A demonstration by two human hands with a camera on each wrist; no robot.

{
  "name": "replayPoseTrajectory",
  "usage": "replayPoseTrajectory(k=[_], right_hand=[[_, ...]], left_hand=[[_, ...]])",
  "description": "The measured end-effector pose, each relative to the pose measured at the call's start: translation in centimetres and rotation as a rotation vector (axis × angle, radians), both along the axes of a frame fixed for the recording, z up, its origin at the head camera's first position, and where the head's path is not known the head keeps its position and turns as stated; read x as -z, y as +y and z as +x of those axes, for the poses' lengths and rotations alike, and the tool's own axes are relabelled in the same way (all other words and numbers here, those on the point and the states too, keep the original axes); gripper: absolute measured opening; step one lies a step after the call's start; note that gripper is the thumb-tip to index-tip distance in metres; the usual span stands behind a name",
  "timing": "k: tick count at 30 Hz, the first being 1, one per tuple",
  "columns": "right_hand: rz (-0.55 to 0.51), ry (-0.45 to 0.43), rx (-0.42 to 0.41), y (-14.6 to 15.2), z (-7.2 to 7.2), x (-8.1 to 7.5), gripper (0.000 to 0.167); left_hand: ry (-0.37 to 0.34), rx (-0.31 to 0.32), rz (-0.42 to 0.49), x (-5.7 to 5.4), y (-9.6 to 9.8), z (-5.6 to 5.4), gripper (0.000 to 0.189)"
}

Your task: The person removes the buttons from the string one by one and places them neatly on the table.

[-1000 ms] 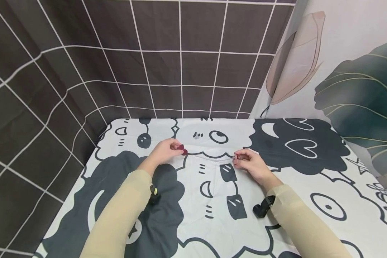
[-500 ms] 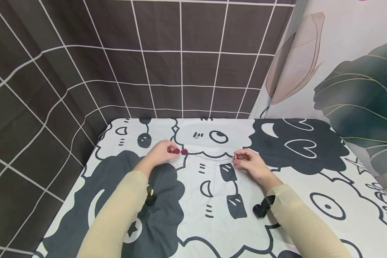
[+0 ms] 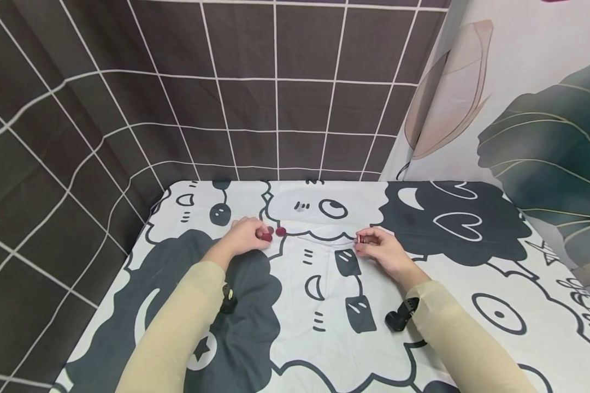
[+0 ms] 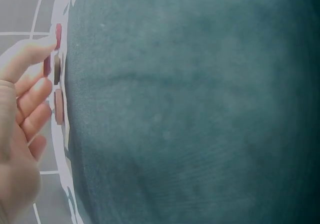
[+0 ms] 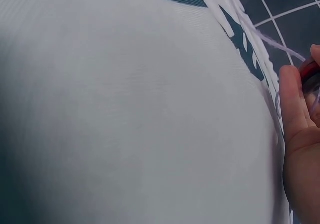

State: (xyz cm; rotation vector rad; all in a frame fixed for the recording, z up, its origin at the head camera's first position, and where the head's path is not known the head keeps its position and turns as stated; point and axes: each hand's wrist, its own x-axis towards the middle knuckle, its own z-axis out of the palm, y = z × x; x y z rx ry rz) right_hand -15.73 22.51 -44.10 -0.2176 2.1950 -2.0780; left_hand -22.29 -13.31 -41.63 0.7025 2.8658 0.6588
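The right wrist view's edge crops a red piece (image 5: 310,70).

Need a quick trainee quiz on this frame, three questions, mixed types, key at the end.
1. True or false: the left hand and the right hand are touching each other.

2. In the head view, what colour are the discs at the left hand?
A) green
B) dark red
C) yellow

3. Fill in: in the right wrist view, a pale ____ runs to the red piece held by the right hand.

Key:
1. False; they are apart.
2. B
3. cord
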Motion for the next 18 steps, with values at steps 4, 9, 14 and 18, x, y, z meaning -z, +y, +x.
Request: replayPoseTrajectory(k=[4,9,14,18], right_hand=[[0.004,-0.001,-0.001,-0.01,0.09,-0.05,0.042],[0.017,-0.007,0.006,0.04,0.0,0.05,0.041],[0.017,-0.008,0.002,0.09,-0.12,0.31,0.041],[0.022,-0.019,0.003,0.11,-0.11,0.35,0.041]], left_hand=[[0.012,0.0,-0.049,0.02,0.07,0.02,0.021],[0.007,-0.006,-0.068,-0.08,0.11,0.06,0.022],[0.016,-0.01,-0.084,-0.11,0.12,-0.01,0.02],[0.021,-0.015,-0.087,-0.09,0.17,-0.04,0.019]])
